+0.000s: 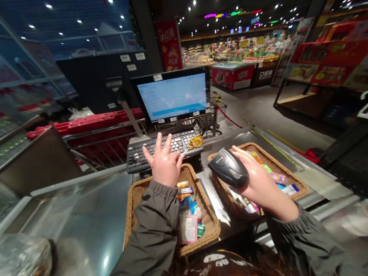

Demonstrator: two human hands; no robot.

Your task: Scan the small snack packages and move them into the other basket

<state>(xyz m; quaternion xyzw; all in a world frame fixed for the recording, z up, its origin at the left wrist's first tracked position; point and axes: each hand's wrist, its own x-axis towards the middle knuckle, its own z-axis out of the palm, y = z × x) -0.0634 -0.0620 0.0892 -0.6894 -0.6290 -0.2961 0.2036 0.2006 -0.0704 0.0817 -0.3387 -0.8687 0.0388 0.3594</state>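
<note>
Metal counter (89, 211); left hand (166, 169) pinches lollipop (196, 141), jutting rightward; right hand (258, 182) clasps scanner (228, 168)

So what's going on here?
A person in dark grey sleeves stands at a metal counter. Their left hand pinches a yellow-wrapped lollipop by its white stick, over the black keyboard. Their right hand grips a black plastic handheld scanner. Two brown woven baskets of small packaged items sit on the counter, the scanner above the right one. A black-framed monitor behind the keyboard is lit blue.
</note>
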